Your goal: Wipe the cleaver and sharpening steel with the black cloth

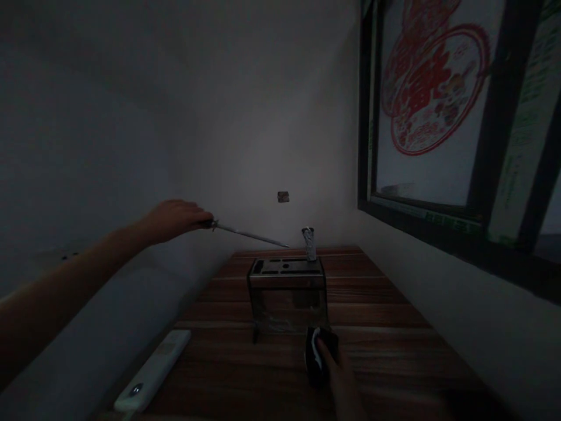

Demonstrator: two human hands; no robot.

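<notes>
My left hand (177,217) is closed around the dark handle of a sharpening steel (252,235). The long thin rod slants down to the right, its tip above the back of a knife block (287,282). That block has a slotted metal top and a see-through front. A silvery, crinkled upright piece (309,242) stands at its right rear; its kind is unclear. In front of the block, my right hand (335,365) grips a black object with a curved white stripe (318,354). The dim light hides what it is.
The knife block stands on a wood-grain table (228,365) against the wall. A white power strip (153,371) lies along the left edge. To the right is a dark window frame (421,225) with red decorations (440,90) on its pane. A small plate (283,196) is on the wall.
</notes>
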